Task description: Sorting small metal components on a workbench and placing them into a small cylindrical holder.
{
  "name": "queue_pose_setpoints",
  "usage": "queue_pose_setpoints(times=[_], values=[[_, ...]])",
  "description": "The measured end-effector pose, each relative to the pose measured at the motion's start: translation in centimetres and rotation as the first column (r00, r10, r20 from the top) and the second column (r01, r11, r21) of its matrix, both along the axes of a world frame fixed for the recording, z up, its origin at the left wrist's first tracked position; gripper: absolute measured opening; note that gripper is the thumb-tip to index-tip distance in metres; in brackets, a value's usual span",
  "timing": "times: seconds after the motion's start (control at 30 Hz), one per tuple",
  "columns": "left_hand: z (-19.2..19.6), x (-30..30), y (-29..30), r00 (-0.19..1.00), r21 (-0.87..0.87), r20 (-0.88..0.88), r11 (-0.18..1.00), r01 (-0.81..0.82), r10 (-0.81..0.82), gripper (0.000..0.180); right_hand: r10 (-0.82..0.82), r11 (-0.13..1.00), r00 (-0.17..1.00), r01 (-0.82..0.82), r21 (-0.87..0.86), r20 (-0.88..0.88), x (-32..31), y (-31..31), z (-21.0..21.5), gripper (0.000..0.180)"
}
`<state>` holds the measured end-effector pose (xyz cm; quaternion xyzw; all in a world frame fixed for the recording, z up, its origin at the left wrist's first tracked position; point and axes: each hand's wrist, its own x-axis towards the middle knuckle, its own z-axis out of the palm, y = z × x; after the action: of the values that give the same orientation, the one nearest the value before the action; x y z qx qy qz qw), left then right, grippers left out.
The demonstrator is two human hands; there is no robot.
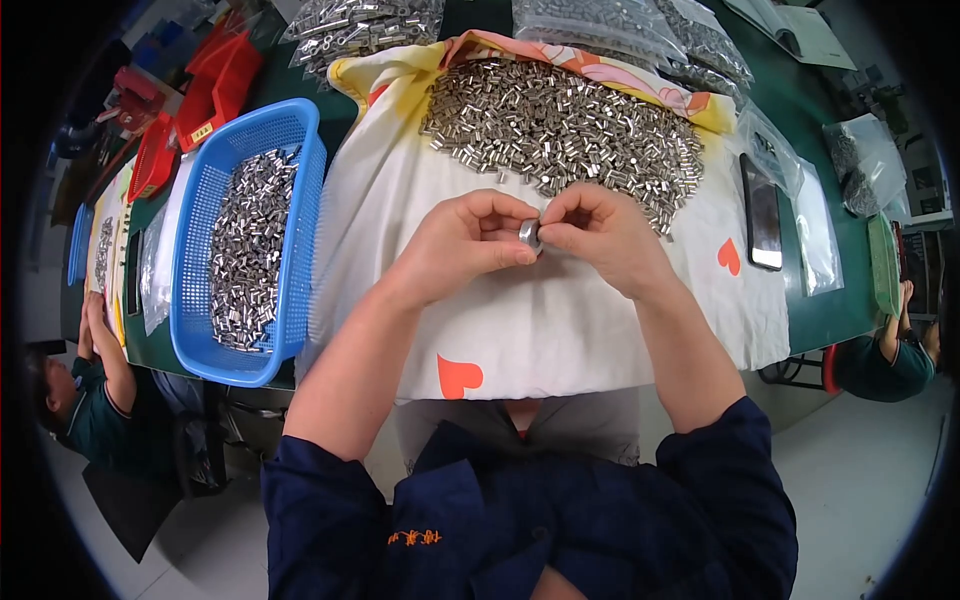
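The round metal piece [529, 236] is between your 2 hands, over the white cloth [540, 335] and on your side of the pile of small metal cylinders [565, 125]. Your left hand [455, 243] pinches it with thumb and fingers; your right hand [612, 238] has its fingertips drawn together at its right side, though what they grip can't be told. A blue basket [184, 285] with more cylinders stands left, 1 dark phone [762, 215] lies right, and filled plastic bags [590, 22] lie beyond the pile.
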<state>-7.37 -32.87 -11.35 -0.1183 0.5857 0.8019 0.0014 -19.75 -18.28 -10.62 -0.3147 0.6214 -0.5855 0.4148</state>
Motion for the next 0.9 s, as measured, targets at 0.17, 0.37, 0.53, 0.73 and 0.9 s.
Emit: queue_pose_setpoints(times=[0.17,0.37,0.53,0.73,0.9], values=[[-0.4,-0.3,0.2,1.0,-0.01,-0.01,1.0,-0.015,0.015,0.031,-0.046,0.999,0.99,0.044,-0.017,-0.135,0.5,0.1,-0.2,0.007],[0.0,0.0,0.1,0.999,-0.022,0.035,1.0,-0.013,0.014,0.034,-0.198,0.98,0.898,0.179,-0.084,-0.392,-1.0,0.3,0.6,0.008],[0.6,0.8,-0.9,0.991,0.016,0.118,0.998,0.061,-0.062,0.033,-0.063,0.973,0.668,0.207,0.103,-0.742,-2.1,1.0,0.6,0.011],[0.8,1.4,-1.3,0.976,0.027,0.036,0.977,0.213,-0.213,0.034,-0.037,0.989,0.324,0.147,0.012,-0.945,-1.2,0.2,-1.3,0.007],[0.8,1.6,-0.5,0.988,0.034,0.125,0.995,0.091,-0.095,0.035,-0.003,0.985,0.289,0.165,0.047,-0.957,-1.0,0.0,-1.4,0.006]])
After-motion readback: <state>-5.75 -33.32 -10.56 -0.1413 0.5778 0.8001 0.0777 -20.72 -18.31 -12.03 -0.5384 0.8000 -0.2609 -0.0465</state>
